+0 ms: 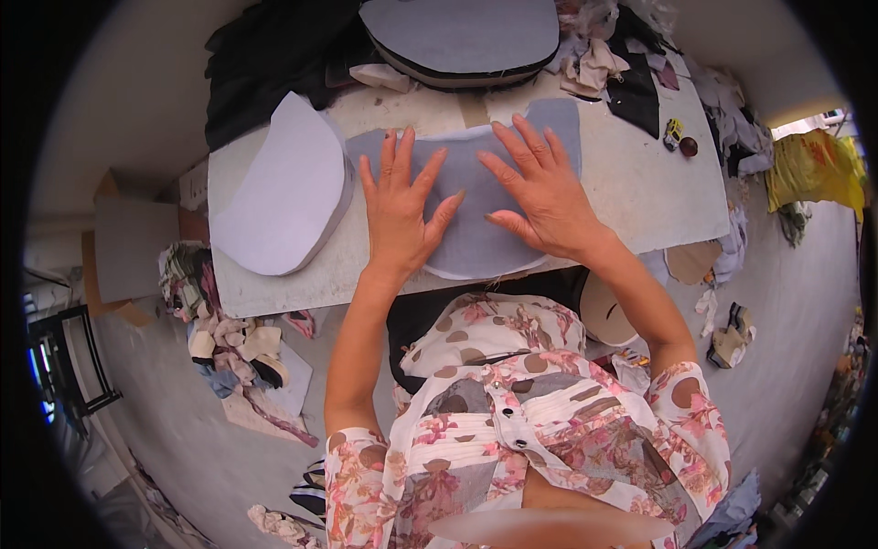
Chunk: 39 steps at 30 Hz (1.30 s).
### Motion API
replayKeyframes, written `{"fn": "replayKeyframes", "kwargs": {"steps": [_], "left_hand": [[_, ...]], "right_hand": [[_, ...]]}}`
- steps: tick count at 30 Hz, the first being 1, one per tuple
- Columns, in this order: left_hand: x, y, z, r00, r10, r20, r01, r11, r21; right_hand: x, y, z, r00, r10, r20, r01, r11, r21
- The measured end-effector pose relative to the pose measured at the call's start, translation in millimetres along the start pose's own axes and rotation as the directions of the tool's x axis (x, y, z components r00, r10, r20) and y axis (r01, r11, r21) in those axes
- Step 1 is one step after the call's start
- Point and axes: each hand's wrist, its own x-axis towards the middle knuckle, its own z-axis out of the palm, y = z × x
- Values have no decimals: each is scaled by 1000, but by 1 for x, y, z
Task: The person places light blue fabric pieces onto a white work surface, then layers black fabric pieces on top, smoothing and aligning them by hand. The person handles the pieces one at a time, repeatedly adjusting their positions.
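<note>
A thin blue-grey fabric piece [471,206] lies flat on the table in front of me, over a white layer whose edge shows along its near and far sides. My left hand [400,215] presses on its left part, palm down with the fingers spread. On its right part rests my right hand [547,197], also flat with spread fingers. Neither hand grips anything. To the left of my left hand lies a stack of white curved panels [283,197]. Beyond my hands, at the far edge, sits a thick stack of grey-topped curved panels [462,35].
Black cloth [265,69] covers the far left corner. Fabric scraps [594,69] crowd the far right, near a small yellow toy car [673,134] and a dark round object [689,146]. A yellow bag [814,169] hangs at right. Cloth scraps [238,339] lie below the table's left side.
</note>
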Motion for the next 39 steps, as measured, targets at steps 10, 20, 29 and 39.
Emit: {"fn": "replayKeyframes", "kwargs": {"steps": [10,20,29,39], "left_hand": [[-7,-12,11,986,-61,157,43,992,115],[-18,-18,0,988,-117,-98,92,970,-226],[-102,-61,-64,410,-698,-587,244,704,-667],[-159,-116,-99,228,-740,-633,445,657,-608]], "right_hand": [[-23,36,34,977,215,14,-214,975,-62],[6,20,17,977,146,-155,-149,989,-9],[148,-145,89,987,-135,-90,160,721,674],[190,-184,157,951,-301,77,240,870,431]]}}
